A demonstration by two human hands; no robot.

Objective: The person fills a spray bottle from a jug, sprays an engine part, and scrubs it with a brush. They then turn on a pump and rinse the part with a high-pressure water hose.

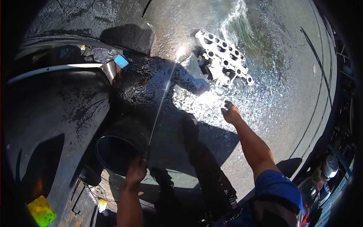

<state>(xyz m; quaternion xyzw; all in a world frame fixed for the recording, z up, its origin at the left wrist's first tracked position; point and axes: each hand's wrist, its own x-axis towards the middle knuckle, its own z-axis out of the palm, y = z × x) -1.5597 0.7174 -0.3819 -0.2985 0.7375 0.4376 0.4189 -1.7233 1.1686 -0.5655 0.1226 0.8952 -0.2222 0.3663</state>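
Observation:
My left hand (136,172) is closed around the dark handle of a spray wand (148,149). A thin, bright water jet (163,99) shoots from it up toward the wet ground. My right hand (230,112) reaches forward with curled fingers over the glaring wet floor; whether they hold something small I cannot make out. Just beyond it lies a pale metal engine manifold (217,70), with rows of round ports along its flanges. The jet lands to the left of this part, apart from it.
A black bucket (117,153) stands by my left arm. Left of it are a large dark curved surface, a blue box (121,61) and a yellow-green sponge (41,212). Runoff water (240,24) streams behind the manifold. A vehicle (312,191) is at the lower right.

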